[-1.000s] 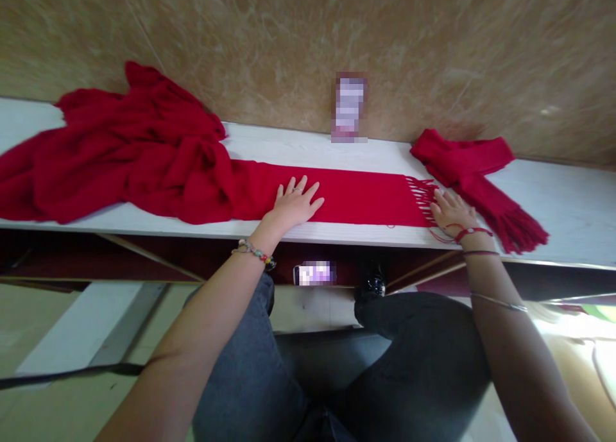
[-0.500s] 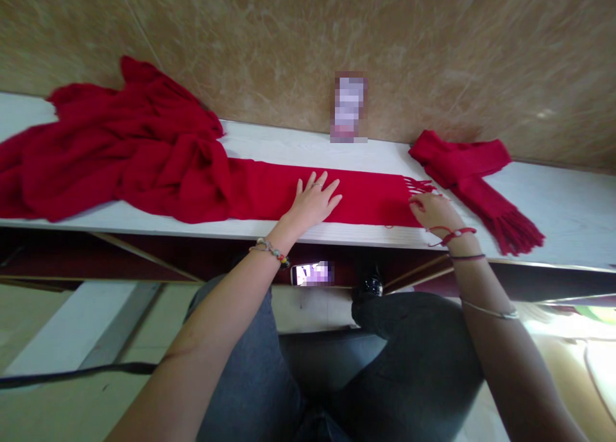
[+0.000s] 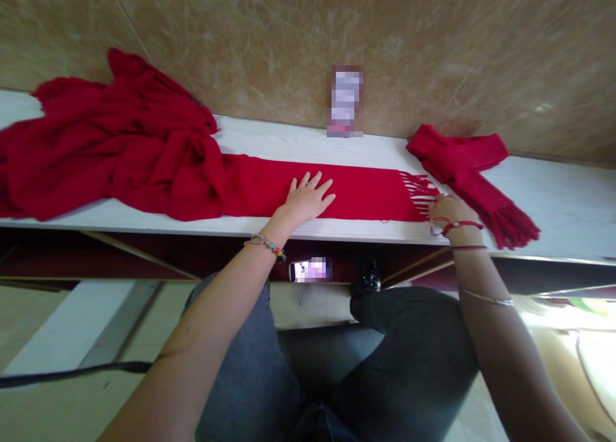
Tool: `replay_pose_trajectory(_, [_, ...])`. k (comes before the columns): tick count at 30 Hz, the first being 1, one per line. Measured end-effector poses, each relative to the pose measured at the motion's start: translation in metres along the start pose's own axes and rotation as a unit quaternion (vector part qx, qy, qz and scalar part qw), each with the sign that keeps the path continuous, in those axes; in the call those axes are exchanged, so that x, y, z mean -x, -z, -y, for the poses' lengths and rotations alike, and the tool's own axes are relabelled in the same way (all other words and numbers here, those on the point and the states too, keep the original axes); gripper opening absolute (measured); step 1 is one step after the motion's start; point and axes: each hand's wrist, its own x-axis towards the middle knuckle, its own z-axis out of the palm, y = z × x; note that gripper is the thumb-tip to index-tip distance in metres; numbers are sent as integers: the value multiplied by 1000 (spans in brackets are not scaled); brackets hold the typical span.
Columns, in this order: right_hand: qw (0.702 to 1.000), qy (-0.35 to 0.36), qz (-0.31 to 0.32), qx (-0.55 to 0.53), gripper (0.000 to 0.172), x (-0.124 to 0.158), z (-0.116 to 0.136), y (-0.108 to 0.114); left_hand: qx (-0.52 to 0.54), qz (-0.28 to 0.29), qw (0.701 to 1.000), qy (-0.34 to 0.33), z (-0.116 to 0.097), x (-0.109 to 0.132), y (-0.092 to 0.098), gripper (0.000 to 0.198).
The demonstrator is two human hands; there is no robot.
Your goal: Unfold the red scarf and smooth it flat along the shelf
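Note:
A long red scarf (image 3: pixel 366 195) lies flat along the narrow white table (image 3: pixel 298 150), its far part bunched in a heap (image 3: pixel 120 153) at the left. My left hand (image 3: pixel 308 198) rests flat on the scarf's middle, fingers spread. My right hand (image 3: pixel 447 208) sits at the scarf's fringed end (image 3: pixel 418 188), fingers curled over the tassels. Whether it grips them I cannot make out. Bracelets circle both wrists.
A second red scarf (image 3: pixel 464 169), folded and fringed, lies on the table just right of my right hand. A small blurred upright object (image 3: pixel 344 102) stands against the marbled wall. My knees and a phone (image 3: pixel 310 270) are below the table edge.
My left hand slid right along the scarf, then back a little. My right hand drew in to the fringe and moved slightly right; the fringe looks more spread.

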Motion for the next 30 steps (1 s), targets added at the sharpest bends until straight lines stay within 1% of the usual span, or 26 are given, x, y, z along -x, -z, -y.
replay_pose_trajectory(1, [999, -42, -2, 5, 41, 1, 2, 4, 0, 0, 1000, 0, 0, 0, 0, 58])
replay_pose_trajectory(2, [998, -64, -9, 5, 41, 2, 6, 9, 0, -2, 1000, 0, 0, -1, -1, 58])
replay_pose_trajectory(3, [998, -63, -20, -2, 42, 3, 11, 15, 0, -4, 1000, -1, 0, -1, -1, 58])
replay_pose_trajectory(5, [999, 2, -41, -26, 41, 4, 25, 23, -4, -8, 1000, -2, 0, -1, -2, 58])
replay_pose_trajectory(6, [998, 38, -41, -36, 39, 4, 33, 25, -7, -9, 1000, -2, 1, -1, -2, 58])
replay_pose_trajectory(8, [996, 83, -8, -40, 36, 6, 49, 26, -11, -9, 1000, -1, 1, -1, -2, 58])
replay_pose_trajectory(9, [996, 87, 13, -33, 34, 7, 56, 24, -12, -7, 1000, -1, 1, -1, -2, 58])
replay_pose_trajectory(10, [996, 82, 32, -24, 33, 8, 61, 23, -12, -6, 1000, -1, 1, -1, -2, 58])
replay_pose_trajectory(12, [998, 46, 52, -8, 34, 11, 65, 19, -12, -4, 1000, -1, 0, 0, 0, 58])
replay_pose_trajectory(15, [997, -40, 61, 0, 37, 12, 53, 16, -14, 1, 1000, 1, 0, 1, 2, 57])
replay_pose_trajectory(18, [989, -129, 77, -2, 40, 11, 27, 15, -14, 4, 1000, 3, -1, 1, 3, 57])
replay_pose_trajectory(20, [982, -168, 81, -7, 41, 10, 10, 16, -12, 4, 1000, 2, 0, 1, 3, 57])
replay_pose_trajectory(21, [982, -175, 72, -9, 41, 9, 5, 18, -11, 5, 1000, 3, 0, 1, 3, 57])
replay_pose_trajectory(23, [987, -157, 32, -12, 40, 8, 2, 21, -9, 6, 1000, 3, 0, 0, 3, 57])
replay_pose_trajectory(25, [995, -97, -5, -16, 37, 8, 11, 25, -9, 6, 1000, 3, 0, 0, 3, 57])
replay_pose_trajectory(26, [998, -62, -10, -19, 36, 8, 18, 26, -9, 6, 1000, 2, 0, 1, 3, 58])
replay_pose_trajectory(28, [1000, -1, 17, -22, 34, 10, 37, 27, -12, 10, 1000, 3, 0, 2, 4, 58])
replay_pose_trajectory(30, [998, 22, 57, -16, 34, 12, 52, 27, -14, 13, 1000, 7, 0, 3, 5, 58])
